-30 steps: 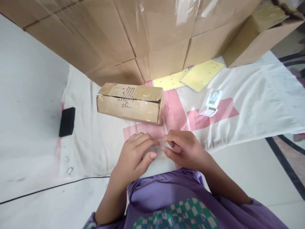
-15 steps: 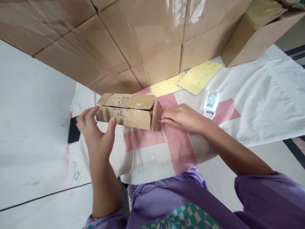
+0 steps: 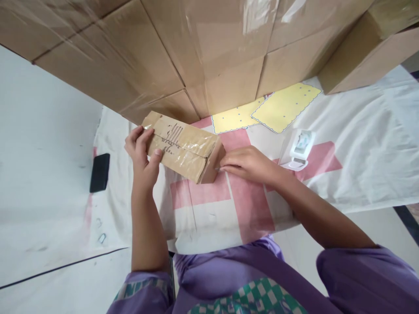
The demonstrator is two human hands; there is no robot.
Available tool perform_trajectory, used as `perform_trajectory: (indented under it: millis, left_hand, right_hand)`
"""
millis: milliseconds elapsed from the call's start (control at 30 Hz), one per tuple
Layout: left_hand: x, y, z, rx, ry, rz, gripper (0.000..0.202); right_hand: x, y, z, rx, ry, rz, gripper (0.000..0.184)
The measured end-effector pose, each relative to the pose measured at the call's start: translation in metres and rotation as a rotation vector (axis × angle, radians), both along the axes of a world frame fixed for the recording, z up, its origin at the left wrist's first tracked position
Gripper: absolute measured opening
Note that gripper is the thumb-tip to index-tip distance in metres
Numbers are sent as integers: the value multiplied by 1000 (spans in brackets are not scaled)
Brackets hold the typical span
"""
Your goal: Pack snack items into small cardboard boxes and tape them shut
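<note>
A small brown cardboard box (image 3: 183, 144) with dark markings and shiny clear tape lies slanted on the cloth. Its seam runs lengthwise along the top. My left hand (image 3: 143, 150) grips the box's left end, fingertips on the far side and thumb on the near edge. At the right end, my right hand (image 3: 247, 163) is closed in a pinch against or just beside the end face. A small pale tip shows at its fingers, too little to name.
Large taped cartons (image 3: 225, 83) rise behind the cloth (image 3: 212, 222). Two yellow dotted sheets (image 3: 288, 107) lie in front of them. A white open case (image 3: 299, 148) is to the right, a black phone-like object (image 3: 100, 172) to the left. Another carton (image 3: 369, 56) stands far right.
My left hand has closed onto the box's left end. The box has turned, its left end now farther back, and its top flaps lie closer together. My right hand stays at the right end.
</note>
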State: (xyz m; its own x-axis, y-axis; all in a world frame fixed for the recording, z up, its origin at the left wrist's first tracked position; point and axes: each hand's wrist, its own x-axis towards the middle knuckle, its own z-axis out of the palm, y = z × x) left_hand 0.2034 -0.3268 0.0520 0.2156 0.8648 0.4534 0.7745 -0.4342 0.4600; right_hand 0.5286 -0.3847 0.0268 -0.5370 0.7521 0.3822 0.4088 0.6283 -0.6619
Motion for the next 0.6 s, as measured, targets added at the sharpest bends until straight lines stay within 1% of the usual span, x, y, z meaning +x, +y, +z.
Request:
perform_trajectory:
  millis: [133, 267, 400, 600]
  left_hand:
    - [1, -1, 0, -25, -19, -7, 61]
    - [0, 3, -3, 31, -58, -39, 61]
    - [0, 5, -8, 64, -70, -50, 63]
    - [0, 4, -11, 77, -95, -44, 64]
  right_hand:
    - [-6, 4, -5, -46, 75, -54, 16]
    - [-10, 3, -9, -35, 79, -54, 16]
    - [-17, 1, -14, -28, 119, -109, 16]
    - [-26, -4, -21, -154, 197, -222, 10]
